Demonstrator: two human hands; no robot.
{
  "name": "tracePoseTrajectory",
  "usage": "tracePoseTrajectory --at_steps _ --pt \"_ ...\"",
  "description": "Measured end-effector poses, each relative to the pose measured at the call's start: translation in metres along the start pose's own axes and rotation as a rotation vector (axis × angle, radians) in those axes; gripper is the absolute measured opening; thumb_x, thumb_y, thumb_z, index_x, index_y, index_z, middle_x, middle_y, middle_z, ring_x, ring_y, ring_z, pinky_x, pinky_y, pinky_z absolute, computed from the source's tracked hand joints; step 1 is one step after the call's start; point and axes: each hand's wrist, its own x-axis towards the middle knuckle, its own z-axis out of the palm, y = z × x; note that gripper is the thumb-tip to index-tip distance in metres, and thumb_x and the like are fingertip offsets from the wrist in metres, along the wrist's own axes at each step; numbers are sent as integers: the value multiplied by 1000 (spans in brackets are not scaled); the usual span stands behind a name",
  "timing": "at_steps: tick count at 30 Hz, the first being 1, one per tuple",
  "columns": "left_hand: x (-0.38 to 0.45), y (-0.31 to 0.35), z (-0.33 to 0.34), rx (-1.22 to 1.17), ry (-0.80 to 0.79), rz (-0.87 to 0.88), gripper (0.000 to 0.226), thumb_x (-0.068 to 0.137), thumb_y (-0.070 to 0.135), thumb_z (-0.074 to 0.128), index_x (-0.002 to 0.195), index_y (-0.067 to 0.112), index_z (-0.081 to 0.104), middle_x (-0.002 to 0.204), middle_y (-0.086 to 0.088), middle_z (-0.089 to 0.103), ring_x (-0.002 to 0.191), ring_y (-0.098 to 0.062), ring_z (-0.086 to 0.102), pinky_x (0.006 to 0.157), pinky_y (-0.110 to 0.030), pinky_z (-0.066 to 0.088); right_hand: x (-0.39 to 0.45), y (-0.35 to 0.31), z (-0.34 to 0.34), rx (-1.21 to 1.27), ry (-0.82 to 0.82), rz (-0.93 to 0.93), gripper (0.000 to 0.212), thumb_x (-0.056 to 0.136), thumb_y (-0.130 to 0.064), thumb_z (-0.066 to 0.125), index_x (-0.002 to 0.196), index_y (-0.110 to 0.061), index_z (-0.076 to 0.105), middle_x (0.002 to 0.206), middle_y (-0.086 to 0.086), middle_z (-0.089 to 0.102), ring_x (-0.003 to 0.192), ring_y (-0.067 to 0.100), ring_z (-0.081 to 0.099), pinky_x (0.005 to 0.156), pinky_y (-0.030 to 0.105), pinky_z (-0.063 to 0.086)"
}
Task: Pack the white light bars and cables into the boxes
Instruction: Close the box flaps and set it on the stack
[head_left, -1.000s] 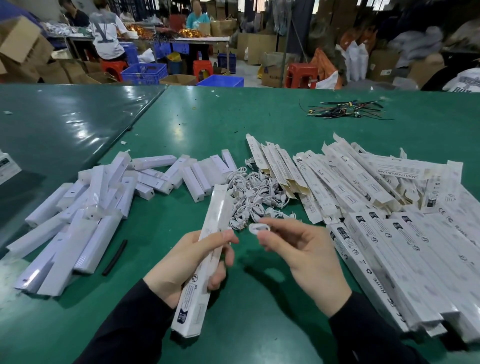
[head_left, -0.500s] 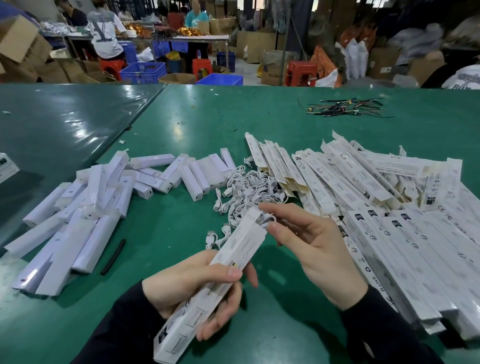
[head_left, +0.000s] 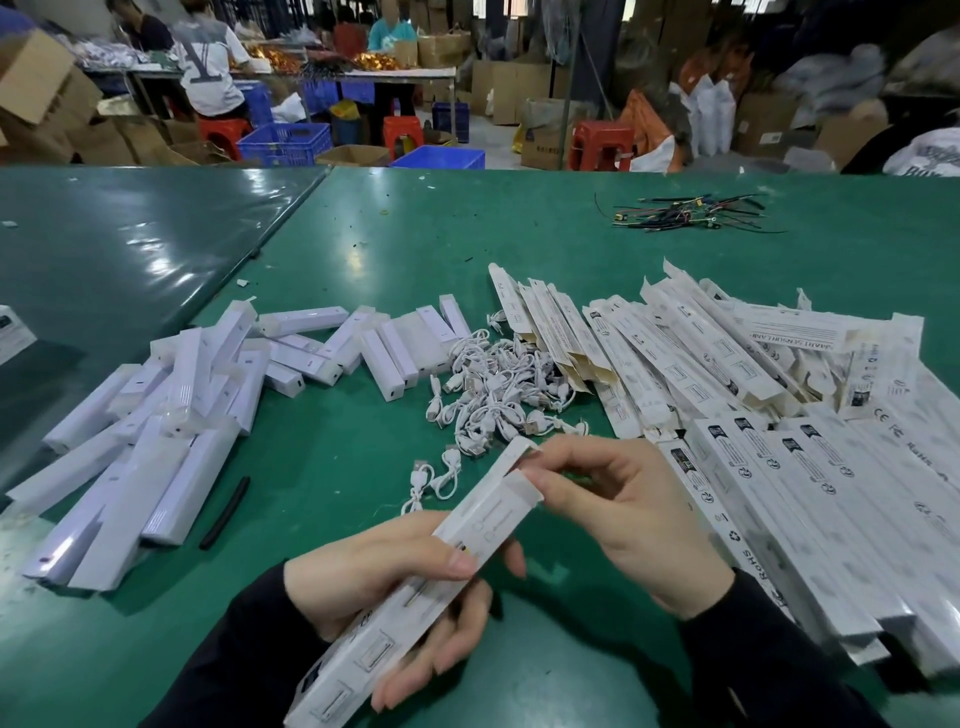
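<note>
Gripping the long white printed cardboard box (head_left: 415, 603) around its middle, the left hand (head_left: 384, 582) is holding it tilted, open end pointing toward one o'clock, above the near centre of the green tabletop (head_left: 363, 218). At that upper end the right hand (head_left: 613, 514) is working with curled fingers: the fingertips (head_left: 530, 475) are pinching at the box's end flap (head_left: 519, 486), apparently pressing it down over the mouth. Whether a cable is already inside cannot be told from this view.

To do this step well, the left hand should be keeping the box steady without crushing its thin walls, while the right is folding the flap squarely along its crease and guiding the tuck tab straight into the slot, not forcing it over any contents that are sticking out.

Just beyond the box, at twelve o'clock, a loose heap of small coiled white cables (head_left: 498, 389) is lying on the tabletop. At ten o'clock a pile of white plastic light bars (head_left: 171, 415) is spreading out, with a short black strip (head_left: 226, 512) beside it. From one to four o'clock, rows of long white boxes (head_left: 779, 415) are lying overlapped, the farther ones with open flaps. Farther off at one o'clock, a bundle of dark thin wires (head_left: 685, 213) is resting. Behind the tabletop, people are sitting among cardboard cartons and blue crates.
</note>
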Motion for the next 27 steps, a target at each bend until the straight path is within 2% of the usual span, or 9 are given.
tracePoseTrajectory --at_steps 2,4,6,8,10,13,18,23,27 --pt "2 -2 0 -56 15 14 42 91 23 54 127 11 37 74 -16 51 40 -14 61 34 -19 38 0 3 4 -60 -30 -11 26 85 -19 59 65 -26 73 94 13 60 85 19 56 79 34 41" --pt "3 -3 -1 -79 28 37 49 91 28 59 133 19 34 78 -17 49 40 -15 61 33 -21 34 0 4 8 -61 -92 27 32 90 -21 49 65 -27 68 106 13 56 99 10 54 93 25 40" --pt "5 -2 -1 -74 92 67 54 92 29 58 136 19 28 82 -19 51 41 -19 62 34 -20 43 0 8 9 -41 -93 91 30 90 -25 46 78 -10 70 115 11 59 109 13 56 101 28 41" --pt "9 0 -2 -65 220 106 56 88 30 59 135 14 32 83 -17 55 46 -24 62 37 -26 51 1 12 6 42 -20 130 29 87 -24 52 95 -5 72 115 7 67 106 18 63 92 35 52" --pt "12 2 -2 -49 374 173 58 82 30 67 131 8 45 81 -14 57 54 -26 60 41 -32 55 2 11 5 146 47 116 26 81 -16 64 106 -15 70 106 5 73 93 18 69 74 29 56" --pt "16 -1 0 -32 487 255 44 86 34 62 121 7 59 78 -14 57 61 -27 60 45 -36 57 3 13 4 112 92 66 39 73 -8 74 109 -17 65 100 7 74 88 20 70 75 26 55" --pt "26 -9 12 105 561 335 16 96 44 47 112 45 48 78 -15 62 48 -31 60 39 -37 54 2 17 9 44 167 71 27 78 -6 79 102 -16 72 99 3 75 84 14 68 72 23 53" --pt "27 -13 15 235 588 431 48 84 16 68 115 44 42 79 -1 66 46 -30 58 38 -39 54 1 21 13 55 147 99 22 84 -10 72 105 -15 70 98 6 74 87 14 67 70 24 54" --pt "29 -14 13 244 630 440 45 85 11 65 116 39 48 81 -6 65 59 -35 63 41 -46 55 1 21 12 53 145 94 15 82 -3 74 94 -11 72 86 4 73 77 10 65 67 20 51"
